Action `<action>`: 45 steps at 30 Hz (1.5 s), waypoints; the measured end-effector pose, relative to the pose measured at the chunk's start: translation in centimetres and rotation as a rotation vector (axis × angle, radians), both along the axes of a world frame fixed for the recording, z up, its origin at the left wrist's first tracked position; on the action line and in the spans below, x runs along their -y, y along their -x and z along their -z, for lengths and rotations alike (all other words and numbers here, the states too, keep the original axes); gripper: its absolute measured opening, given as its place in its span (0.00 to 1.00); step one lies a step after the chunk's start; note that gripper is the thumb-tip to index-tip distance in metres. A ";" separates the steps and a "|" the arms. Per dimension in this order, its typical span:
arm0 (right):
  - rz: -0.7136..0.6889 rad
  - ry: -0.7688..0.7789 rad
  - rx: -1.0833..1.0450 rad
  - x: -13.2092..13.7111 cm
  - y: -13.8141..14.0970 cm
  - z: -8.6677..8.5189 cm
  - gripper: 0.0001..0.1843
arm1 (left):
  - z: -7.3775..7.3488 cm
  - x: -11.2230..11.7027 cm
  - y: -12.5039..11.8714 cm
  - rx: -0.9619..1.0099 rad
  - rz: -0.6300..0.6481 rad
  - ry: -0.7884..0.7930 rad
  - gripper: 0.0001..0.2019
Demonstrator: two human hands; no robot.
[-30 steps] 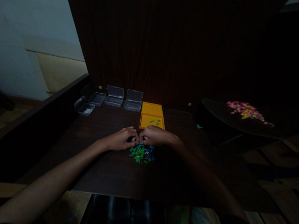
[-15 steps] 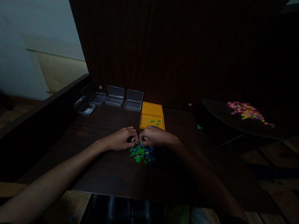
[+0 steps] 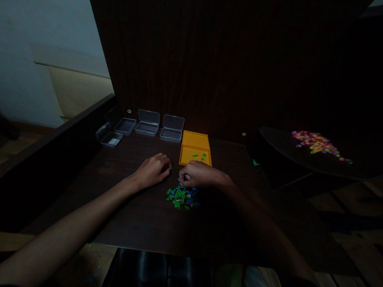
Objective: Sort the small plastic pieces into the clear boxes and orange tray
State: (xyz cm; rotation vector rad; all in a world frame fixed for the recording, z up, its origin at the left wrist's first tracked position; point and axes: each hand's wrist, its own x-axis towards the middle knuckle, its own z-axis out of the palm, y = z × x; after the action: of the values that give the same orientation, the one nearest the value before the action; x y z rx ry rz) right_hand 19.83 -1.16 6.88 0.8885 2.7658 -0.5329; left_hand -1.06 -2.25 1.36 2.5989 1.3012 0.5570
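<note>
A small heap of green and blue toy building bricks point(image 3: 179, 197) lies on the dark table. My left hand point(image 3: 154, 171) is to the left of the heap's far side, its fingers closed in a pinch with a speck of green brick showing at the tips. Over the far edge of the heap, my right hand point(image 3: 198, 174) has its fingers curled and pressed together. A bit of blue shows under its fingertips, but I cannot tell whether it is held. Just beyond it stands an open yellow case point(image 3: 197, 140) with a few green bricks inside.
Several clear plastic boxes point(image 3: 171, 135) stand with lids raised along the back left of the table point(image 3: 128, 223). On a dark side shelf point(image 3: 280, 146) at the right is a pile of pink and yellow pieces point(image 3: 318, 143). A tall dark panel point(image 3: 220, 64) closes off the back.
My left hand has drawn away from my right hand, moving left and slightly farther back. My right hand has stayed almost in place over the heap's far edge.
</note>
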 end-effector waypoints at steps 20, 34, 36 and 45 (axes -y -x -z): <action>0.125 -0.135 0.062 -1.0 -0.9 0.4 0.12 | -0.3 0.5 -0.3 0.015 0.078 0.015 0.07; 0.134 -0.243 0.109 -0.4 -0.3 0.5 0.14 | -0.3 0.4 -0.5 0.119 0.053 0.117 0.05; 0.136 -0.250 0.099 -0.4 -0.3 0.6 0.13 | -0.3 0.4 -0.6 0.125 0.050 0.120 0.05; 0.126 -0.223 0.078 -0.5 -0.4 0.5 0.10 | -0.2 0.4 -0.6 0.127 0.069 0.098 0.08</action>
State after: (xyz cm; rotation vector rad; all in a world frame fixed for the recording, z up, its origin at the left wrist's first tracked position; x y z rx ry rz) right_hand 20.20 -0.62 6.36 1.1117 2.7485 -0.2047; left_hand -0.49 -2.64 1.57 2.4750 1.1649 0.6183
